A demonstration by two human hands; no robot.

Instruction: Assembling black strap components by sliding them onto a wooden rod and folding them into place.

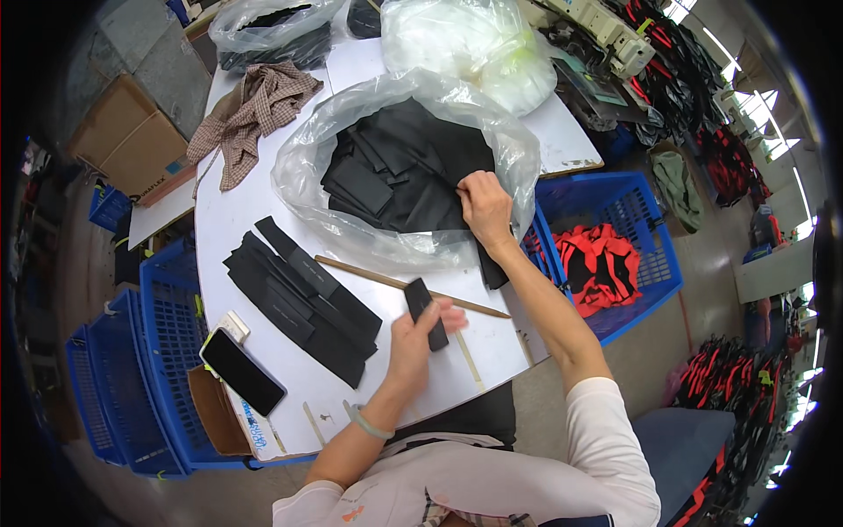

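My left hand (409, 350) is closed around a small folded black fabric piece (419, 300), thumb on top, above the front of the white table (342, 404). My right hand (487, 211) pinches black fabric (470, 154) at the right side of a clear plastic bag (303, 171). Dark folded fabric pieces (364, 189) fill this bag. A black length hangs down below my right wrist, beside the bag. Left of my left hand lie several overlapping black strips (299, 303). Between them and the bag, a thin wooden stick (378, 275) rests slantwise.
A phone (243, 373) leans at the table's left edge. A checked cloth (255, 114) and another stuffed plastic bag (470, 44) lie farther back. Blue crates (167, 351) stand left; a blue crate (654, 237) with red-and-black pieces (597, 263) stands right.
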